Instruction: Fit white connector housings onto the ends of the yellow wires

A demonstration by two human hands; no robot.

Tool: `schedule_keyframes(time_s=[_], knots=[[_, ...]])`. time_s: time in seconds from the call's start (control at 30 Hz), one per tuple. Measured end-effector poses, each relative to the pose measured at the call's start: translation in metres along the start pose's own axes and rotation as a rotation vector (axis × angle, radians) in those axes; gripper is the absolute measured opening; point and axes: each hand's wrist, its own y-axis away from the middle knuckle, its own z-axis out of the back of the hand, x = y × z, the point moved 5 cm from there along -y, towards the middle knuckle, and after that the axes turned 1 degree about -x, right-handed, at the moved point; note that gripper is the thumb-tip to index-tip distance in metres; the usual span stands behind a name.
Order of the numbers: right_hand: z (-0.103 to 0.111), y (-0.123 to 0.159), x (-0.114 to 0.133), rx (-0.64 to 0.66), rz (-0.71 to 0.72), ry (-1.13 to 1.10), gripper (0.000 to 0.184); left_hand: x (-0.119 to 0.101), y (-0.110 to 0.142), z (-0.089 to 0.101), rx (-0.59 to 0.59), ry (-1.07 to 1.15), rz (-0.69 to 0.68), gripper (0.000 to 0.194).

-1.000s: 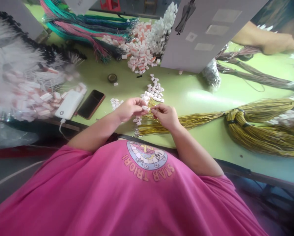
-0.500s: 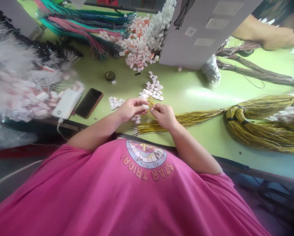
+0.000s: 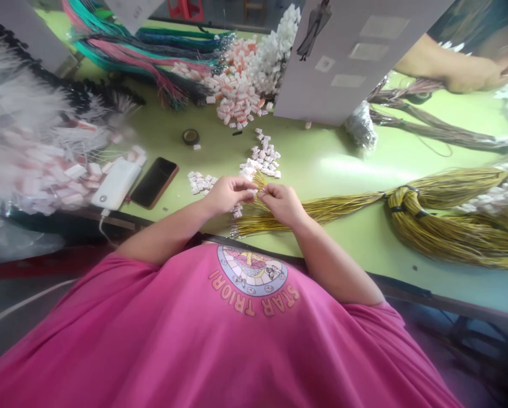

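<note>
My left hand (image 3: 231, 194) pinches a small white connector housing (image 3: 252, 192) between thumb and fingers. Close beside it, my right hand (image 3: 284, 203) is closed on thin yellow wire, its fingertips nearly meeting the left ones. A bundle of yellow wires (image 3: 342, 207) runs under the right hand, with metal-tipped ends (image 3: 234, 228) near the table's front edge. Just beyond the hands lies a pile of white connector housings (image 3: 267, 156), and a smaller group of housings (image 3: 201, 182) sits left of them. The exact join between wire and housing is too small to make out.
Left are a black phone (image 3: 155, 182), a white power bank (image 3: 116, 184) and a blurred heap of connectors (image 3: 37, 170). A tape roll (image 3: 190, 136) lies behind. A grey panel (image 3: 321, 85) stands at the back; beyond it a co-worker's hand (image 3: 477, 73) shows. Coiled yellow wires (image 3: 444, 232) lie right.
The whole view has shifted slightly. My hands stay close together at the same spot, the left fingers a little more closed around the housing.
</note>
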Motion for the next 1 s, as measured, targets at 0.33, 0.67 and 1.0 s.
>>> schedule_keyframes(time_s=[0.33,0.67,1.0], knots=[[0.002,-0.0026,-0.0043,-0.033,0.028,0.016,0.022,-0.0003,-0.0038,-0.0023,-0.007,-0.027,-0.016,0.018],[0.0031,-0.0021,-0.0036,-0.046,0.021,-0.078,0.02,0.004,-0.0064,0.0009,-0.012,-0.035,-0.032,0.018],[0.0021,0.0024,0.0022,-0.026,0.056,-0.011,0.02,-0.0035,0.001,-0.0013,-0.005,0.103,0.031,0.015]])
